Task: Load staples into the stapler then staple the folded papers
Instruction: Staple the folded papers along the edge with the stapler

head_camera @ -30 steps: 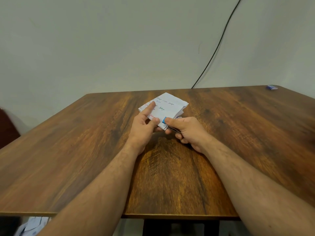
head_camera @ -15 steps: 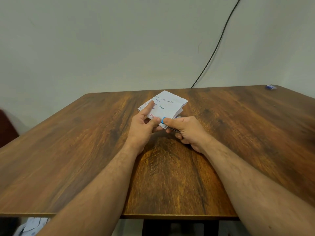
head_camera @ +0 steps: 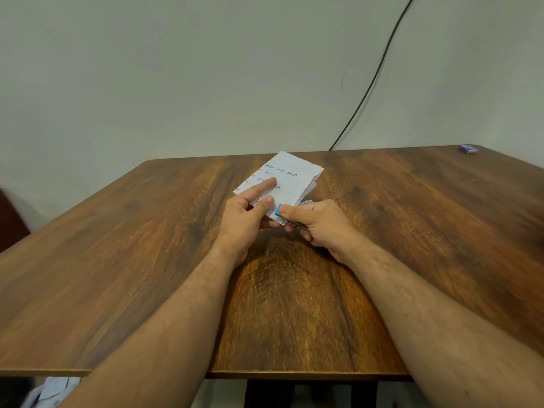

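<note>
Across the wooden table [head_camera: 117, 260], most of the surface lies bare: wide open wood runs toward 9 o'clock and toward 3 o'clock of the hands, and the near edge cuts under both forearms at 6 o'clock. At the far edge, 12 o'clock, the tabletop meets a pale wall, where a black cable [head_camera: 374, 78] climbs from the table's back edge toward 1 o'clock. A small blue box [head_camera: 468, 148] sits alone near the far right corner, at about 2 o'clock, well apart from everything else.

Near the middle of the table, slightly toward the far side, the folded papers [head_camera: 297, 179] are held with their far corner raised toward 12 o'clock; handwriting in blue and red shows on the top face. The left hand [head_camera: 244, 225] grips their near left part, its forefinger stretched flat on the top sheet and its thumb pressed on the paper beside it, the other fingers curled beneath. The right hand [head_camera: 321, 225] is closed around the blue stapler [head_camera: 278, 209], whose blue tip sits on the papers' near corner at 3 o'clock of the left thumb, with the right thumb pressing on top of it. A thin metal edge of the stapler shows below the thumb. Both hands nearly touch each other at the papers' corner.
</note>
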`<state>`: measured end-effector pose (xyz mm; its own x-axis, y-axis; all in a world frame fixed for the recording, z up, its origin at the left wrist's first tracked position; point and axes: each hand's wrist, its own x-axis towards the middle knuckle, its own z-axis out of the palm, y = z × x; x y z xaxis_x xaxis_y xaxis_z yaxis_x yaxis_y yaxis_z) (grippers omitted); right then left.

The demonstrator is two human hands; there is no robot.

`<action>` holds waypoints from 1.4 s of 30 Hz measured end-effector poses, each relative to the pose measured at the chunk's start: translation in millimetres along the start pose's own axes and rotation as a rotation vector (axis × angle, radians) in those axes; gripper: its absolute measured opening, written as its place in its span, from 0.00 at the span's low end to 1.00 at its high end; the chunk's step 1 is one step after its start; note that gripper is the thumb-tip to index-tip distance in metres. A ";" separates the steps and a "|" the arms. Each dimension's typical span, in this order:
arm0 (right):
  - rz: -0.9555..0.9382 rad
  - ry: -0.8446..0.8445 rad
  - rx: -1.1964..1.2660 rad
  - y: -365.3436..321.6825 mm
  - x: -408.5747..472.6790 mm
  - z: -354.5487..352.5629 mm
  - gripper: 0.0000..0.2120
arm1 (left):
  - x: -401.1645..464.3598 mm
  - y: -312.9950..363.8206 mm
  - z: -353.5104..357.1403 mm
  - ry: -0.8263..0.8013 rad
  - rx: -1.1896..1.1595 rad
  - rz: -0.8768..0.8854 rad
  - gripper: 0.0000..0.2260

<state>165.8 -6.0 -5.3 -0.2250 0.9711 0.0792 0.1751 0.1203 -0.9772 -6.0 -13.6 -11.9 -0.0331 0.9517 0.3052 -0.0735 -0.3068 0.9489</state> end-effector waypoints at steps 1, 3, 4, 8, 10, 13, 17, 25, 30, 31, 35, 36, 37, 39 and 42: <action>0.000 -0.007 0.007 -0.1 -0.1 -0.4 0.15 | -0.4 0.5 0.6 0.006 -0.001 -0.007 0.14; 0.002 -0.012 0.003 0.1 -0.1 -1.0 0.14 | -1.2 1.5 1.7 0.014 0.002 -0.016 0.14; 0.006 -0.011 -0.001 0.1 0.0 -1.2 0.14 | -1.2 1.9 1.8 0.017 0.004 -0.018 0.14; 0.008 0.013 0.020 0.6 0.5 -0.7 0.15 | -0.9 1.5 2.0 0.015 0.002 -0.013 0.14; 0.004 0.032 0.015 0.9 0.4 0.3 0.15 | 0.0 1.0 1.7 0.021 -0.007 -0.020 0.14; 0.014 0.035 0.026 1.6 1.1 2.2 0.18 | 1.8 -1.2 -0.5 0.041 -0.040 -0.036 0.15; 0.062 0.073 0.227 2.6 7.1 -0.4 0.17 | 2.9 -4.7 -1.0 0.034 -0.037 -0.031 0.17; 0.118 0.140 0.323 5.6 14.3 -1.6 0.20 | -2.0 -0.5 -1.6 0.027 0.018 -0.019 0.21; 0.115 0.115 0.313 6.3 14.6 -3.3 0.20 | -3.8 2.7 -1.4 0.051 0.054 -0.052 0.21; 0.114 0.093 0.298 6.3 13.6 -3.1 0.19 | -4.0 3.0 -0.8 0.038 0.055 -0.059 0.21; 0.111 0.079 0.304 4.6 11.5 -2.0 0.18 | -4.0 3.5 2.3 0.027 0.114 -0.050 0.23; 0.113 0.093 0.310 3.8 11.7 -2.1 0.18 | -3.7 3.4 2.6 0.040 0.110 -0.048 0.23; 0.113 0.105 0.312 3.1 11.9 -2.3 0.18 | -3.3 3.2 2.3 0.057 0.104 -0.047 0.22; 0.113 0.111 0.297 2.7 11.9 -2.0 0.18 | -2.8 3.0 0.6 0.075 0.093 -0.049 0.21; 0.118 0.108 0.269 3.1 12.1 -1.4 0.18 | -1.8 2.2 -1.3 0.063 0.081 -0.048 0.21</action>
<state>165.0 6.4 -7.1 -0.1130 0.9931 -0.0311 -0.0691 -0.0391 -0.9968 -7.4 -16.0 -10.5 -0.0943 0.9620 0.2563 0.0039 -0.2570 0.9664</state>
